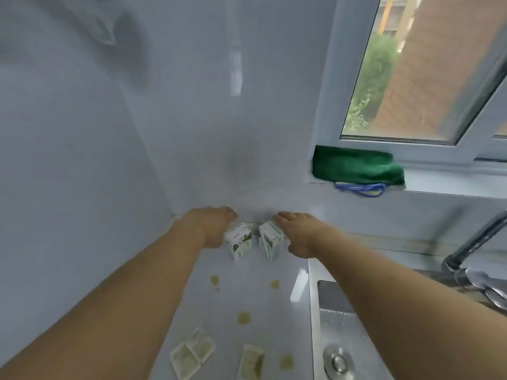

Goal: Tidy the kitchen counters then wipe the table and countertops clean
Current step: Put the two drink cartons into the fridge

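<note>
Standing upright just apart at the countertop's (247,292) back edge, the left carton (238,240) is gripped by the left hand (212,227) and the right carton (270,239) by the right hand (297,234), each from its outer side.

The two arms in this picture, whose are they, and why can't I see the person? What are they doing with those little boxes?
The camera sits on the person's head and looks down, so you see only their arms. The left hand grips one small white carton and the right hand holds another carton. Both cartons stand on the grey countertop against the back wall. Nearer the camera the counter has yellowish stains and some used sauce packets. To the right is a metal sink with a tap. On the window sill lies a folded green cloth, maybe for wiping later.
</note>
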Demonstrator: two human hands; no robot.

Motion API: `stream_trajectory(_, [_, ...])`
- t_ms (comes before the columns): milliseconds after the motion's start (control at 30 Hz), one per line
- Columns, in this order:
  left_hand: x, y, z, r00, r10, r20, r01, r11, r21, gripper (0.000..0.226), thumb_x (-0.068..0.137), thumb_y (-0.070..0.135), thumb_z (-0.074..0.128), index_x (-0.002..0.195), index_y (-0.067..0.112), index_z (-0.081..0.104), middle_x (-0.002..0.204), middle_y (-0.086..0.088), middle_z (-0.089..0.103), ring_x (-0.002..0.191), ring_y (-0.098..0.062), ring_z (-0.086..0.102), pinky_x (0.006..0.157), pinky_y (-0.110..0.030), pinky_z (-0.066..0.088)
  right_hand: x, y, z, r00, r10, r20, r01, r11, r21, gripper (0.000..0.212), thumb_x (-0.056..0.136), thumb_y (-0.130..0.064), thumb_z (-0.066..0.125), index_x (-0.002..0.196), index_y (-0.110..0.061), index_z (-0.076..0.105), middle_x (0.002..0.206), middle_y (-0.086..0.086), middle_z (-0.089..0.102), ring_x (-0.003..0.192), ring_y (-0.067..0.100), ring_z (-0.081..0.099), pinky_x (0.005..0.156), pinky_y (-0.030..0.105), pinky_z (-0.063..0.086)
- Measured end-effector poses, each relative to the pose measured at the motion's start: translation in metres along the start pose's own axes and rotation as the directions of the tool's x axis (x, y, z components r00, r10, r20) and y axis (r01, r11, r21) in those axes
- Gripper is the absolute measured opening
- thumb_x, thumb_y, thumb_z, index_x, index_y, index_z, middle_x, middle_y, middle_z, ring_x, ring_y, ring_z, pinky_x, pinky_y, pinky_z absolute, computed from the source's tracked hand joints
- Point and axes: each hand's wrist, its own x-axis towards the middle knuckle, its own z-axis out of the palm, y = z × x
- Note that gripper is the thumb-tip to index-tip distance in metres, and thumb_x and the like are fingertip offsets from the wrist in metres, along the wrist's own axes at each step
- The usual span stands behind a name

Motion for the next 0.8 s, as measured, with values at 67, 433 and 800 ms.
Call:
stream_trajectory(67, [0.028,-0.008,0.01,0.999,0.043,0.014,-0.044,0.999,0.03,0.076,0.091,0.018,0.06,0.154,0.024,0.018,0.158,0.006,0.023,0.13,-0.024,0.045,0.101,-0.038,0.044,0.032,0.003,0.01,0.999,0.014,0.041,-0.014,1.0,-0.002,0.082,0.09,-0.015,0.057,0.154,-0.018,0.006,0.162,0.002,0.008,0.146,0.023,0.016,0.119,0.036,0.014])
stream_trajectory(433, [0.109,-0.027,0.071,0.976,0.189,-0.108,-0.182,0.98,0.078,0.073,0.085,0.025,0.067,0.149,0.026,0.031,0.148,0.006,0.028,0.111,-0.023,0.052,0.084,-0.037,0.048,0.111,0.014,0.069,1.0,0.021,0.007,-0.021,1.0,-0.013,0.076,0.087,-0.019,0.062,0.15,-0.019,0.02,0.155,0.002,0.019,0.135,0.026,0.033,0.109,0.037,0.031])
stream_trajectory(800, [0.066,0.016,0.052,0.975,0.189,-0.113,-0.197,0.978,-0.068,0.041,0.075,0.035,0.068,0.106,0.024,0.043,0.106,0.005,0.053,0.097,-0.022,0.059,0.072,-0.03,0.045,0.007,0.014,0.067,0.973,0.23,-0.03,-0.228,0.972,0.059,0.059,0.075,-0.043,0.069,0.123,-0.016,0.048,0.119,0.003,0.047,0.111,0.024,0.049,0.089,0.031,0.037])
